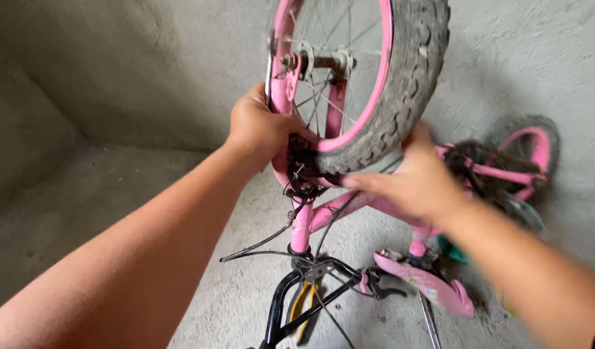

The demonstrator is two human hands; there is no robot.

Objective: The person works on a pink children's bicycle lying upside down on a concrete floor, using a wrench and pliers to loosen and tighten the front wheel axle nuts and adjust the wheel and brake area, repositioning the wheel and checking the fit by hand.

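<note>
1. The pink child's bicycle (375, 207) stands upside down on the concrete floor (103, 213), its black handlebar (297, 304) and pink saddle (433, 287) bearing on the floor.
2. The front wheel (381, 84) is uppermost, seated in the pink fork (287, 90); the rear wheel (527, 148) lies farther back, near the wall.
3. The left hand (258, 126) is clenched around the fork leg beside the rim.
4. The right hand (417, 181) is blurred and lies against the knobby tyre; whether it grips cannot be told.
5. Handling, by judgement: the frame is stiff and moderately light, the tyre dusty but grippy, and the spokes thin and easily bent. Take hold at the fork or frame tube, not at the loose brake cable (265, 242).
</note>
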